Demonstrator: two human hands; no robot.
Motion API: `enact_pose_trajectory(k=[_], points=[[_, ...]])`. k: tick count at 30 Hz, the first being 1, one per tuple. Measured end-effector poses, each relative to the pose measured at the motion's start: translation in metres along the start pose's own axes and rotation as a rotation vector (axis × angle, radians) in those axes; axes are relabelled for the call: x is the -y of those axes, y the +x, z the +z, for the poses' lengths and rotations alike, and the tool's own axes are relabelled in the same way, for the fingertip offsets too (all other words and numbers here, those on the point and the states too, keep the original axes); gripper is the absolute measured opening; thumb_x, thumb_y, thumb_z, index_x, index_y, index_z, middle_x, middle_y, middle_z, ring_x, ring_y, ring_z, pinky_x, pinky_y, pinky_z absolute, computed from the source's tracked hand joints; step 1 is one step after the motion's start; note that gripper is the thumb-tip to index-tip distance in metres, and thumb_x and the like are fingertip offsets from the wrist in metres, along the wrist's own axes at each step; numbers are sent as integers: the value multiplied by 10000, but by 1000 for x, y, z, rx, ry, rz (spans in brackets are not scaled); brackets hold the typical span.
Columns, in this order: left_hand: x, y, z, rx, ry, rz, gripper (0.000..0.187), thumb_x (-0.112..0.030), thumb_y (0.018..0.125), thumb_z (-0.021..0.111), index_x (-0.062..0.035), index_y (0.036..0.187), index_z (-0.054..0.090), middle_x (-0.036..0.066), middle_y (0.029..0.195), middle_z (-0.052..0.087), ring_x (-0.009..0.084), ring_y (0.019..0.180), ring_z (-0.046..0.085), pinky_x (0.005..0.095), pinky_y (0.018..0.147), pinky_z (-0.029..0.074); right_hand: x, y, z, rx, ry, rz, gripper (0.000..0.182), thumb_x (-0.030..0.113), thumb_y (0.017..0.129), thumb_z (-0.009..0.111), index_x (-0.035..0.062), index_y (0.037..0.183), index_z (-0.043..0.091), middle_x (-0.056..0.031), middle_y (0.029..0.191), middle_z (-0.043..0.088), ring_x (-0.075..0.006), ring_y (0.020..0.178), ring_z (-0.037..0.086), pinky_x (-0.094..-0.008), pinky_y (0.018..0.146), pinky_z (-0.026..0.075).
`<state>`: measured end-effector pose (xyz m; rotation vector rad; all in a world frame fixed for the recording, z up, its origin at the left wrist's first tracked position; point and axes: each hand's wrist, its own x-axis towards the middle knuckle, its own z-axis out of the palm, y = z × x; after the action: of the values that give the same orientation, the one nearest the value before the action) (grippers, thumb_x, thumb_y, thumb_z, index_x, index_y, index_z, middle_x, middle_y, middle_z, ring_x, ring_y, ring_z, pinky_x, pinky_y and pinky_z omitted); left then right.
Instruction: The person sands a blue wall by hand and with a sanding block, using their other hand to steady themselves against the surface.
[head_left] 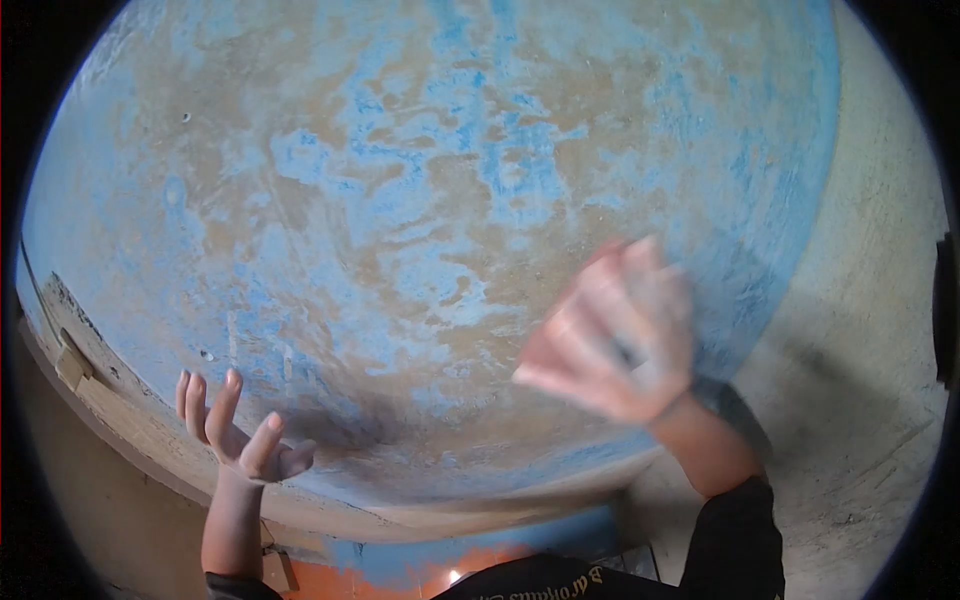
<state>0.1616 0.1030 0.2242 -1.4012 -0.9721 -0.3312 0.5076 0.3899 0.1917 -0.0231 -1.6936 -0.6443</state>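
Currently: two bare hands before a patchy blue wall (430,190)
Item, right hand (640,345), blurred, fingers laid over a flat reddish piece (535,348), which lies under them in front of the wall's lower right part, whether pressed to it too blurred to tell; item, left hand (240,435), raised at lower left, fingers spread and loosely curled, well apart from the reddish piece; item, one pair of black sleeves (735,535); item, bare greyish wall (860,250) at right; item, small pale box (70,362), far left; item, orange patch (400,580) at the bottom edge
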Motion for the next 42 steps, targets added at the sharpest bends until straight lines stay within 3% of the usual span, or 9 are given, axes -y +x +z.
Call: enact_pose_trajectory(k=[6,9,13,15,24,27,34,38,42], points=[[30,43,1,58,6,99,565,-523,998,588,-222,1472,526,231,1478,561,451,1443,427,632,1161,341,24,4,6,102,61,-111,602,480,789,872,186,1276,677,-149,1409,595,-449,1423,486,-624,1154,433],[44,53,5,70,20,117,542,-486,966,626,-208,1426,559,232,1478,567,453,1443,429,626,1152,344,-9,12,11,-100,-23,-178,556,480,804,860,178,1232,674,-133,1410,580,-448,1404,489,-595,1135,457],[69,62,-5,40,34,149,507,-475,950,646,-194,1369,598,225,1473,582,446,1436,455,602,1147,353,-16,33,5,-216,-137,44,483,475,858,816,176,1196,645,-126,1376,570,-455,1374,477,-567,1064,509],[80,70,-12,19,43,162,501,-492,968,636,-202,1375,603,208,1472,591,427,1437,466,591,1151,350,11,15,15,1,-38,-142,476,486,884,791,167,1198,629,-131,1385,559,-453,1397,453,-566,1042,539],[137,66,-31,67,107,158,537,-450,944,673,-217,1421,593,172,1540,541,383,1478,433,570,1179,319,-1,93,23,-122,-108,-116,475,521,935,728,161,1228,630,-122,1449,549,-443,1473,412,-579,1183,458],[153,62,-29,85,67,131,602,-379,871,714,-224,1436,578,162,1588,488,376,1500,407,575,1198,305,30,95,26,292,115,-429,531,504,910,756,153,1290,636,-99,1561,501,-390,1525,379,-506,1220,427],[166,64,-31,152,-2,69,732,-391,793,742,-260,1489,557,132,1662,399,322,1560,336,563,1275,203,19,168,26,29,-68,-98,691,488,887,776,201,1482,572,-57,1634,464,-360,1564,326,-464,1236,410],[161,63,-32,151,34,38,715,-476,850,698,-289,1520,533,100,1681,371,293,1581,291,562,1304,149,29,167,24,365,-15,-510,738,442,877,799,161,1505,531,-60,1627,475,-385,1559,325,-465,1237,406],[156,59,-30,95,40,-61,745,-529,866,686,-321,1552,484,64,1700,341,260,1592,267,545,1319,132,10,186,26,-94,-204,-13,662,441,885,802,234,1460,546,-47,1627,477,-378,1544,361,-460,1215,440]])
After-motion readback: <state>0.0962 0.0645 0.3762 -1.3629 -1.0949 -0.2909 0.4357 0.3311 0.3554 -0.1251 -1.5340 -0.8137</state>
